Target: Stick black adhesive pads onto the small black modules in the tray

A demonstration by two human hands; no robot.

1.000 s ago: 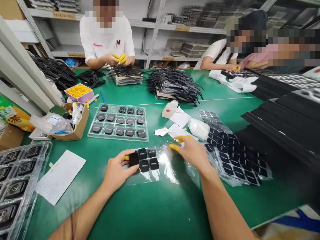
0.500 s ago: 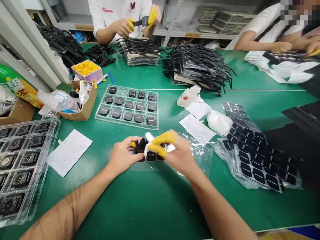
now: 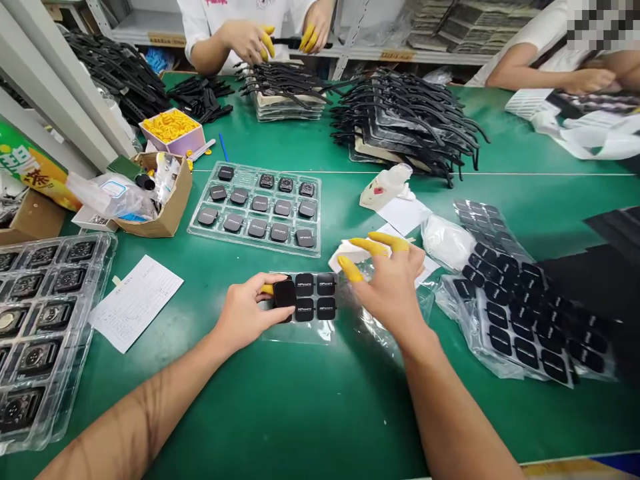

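Note:
My left hand, a yellow finger cot on one finger, grips a black square smartwatch body by its edges, glossy face up. Beneath and beside it lies a clear sheet of black square stickers with white lettering. My right hand, in yellow finger cots, is spread with nothing visible between its fingers. Just left of those fingers lies a crumpled white cloth. Behind my hands sits a clear tray of black watch bodies, most showing lettered covers, a few showing their sensor backs.
At left are another watch tray, a handwritten note and a cardboard box. Sticker sheets and a white bottle lie right. A co-worker's hands work behind stacked black straps.
My right hand has moved right and opened, leaving the white cloth on the table. The watch's face and the stickers are now uncovered. The co-worker's hands have lowered the strap.

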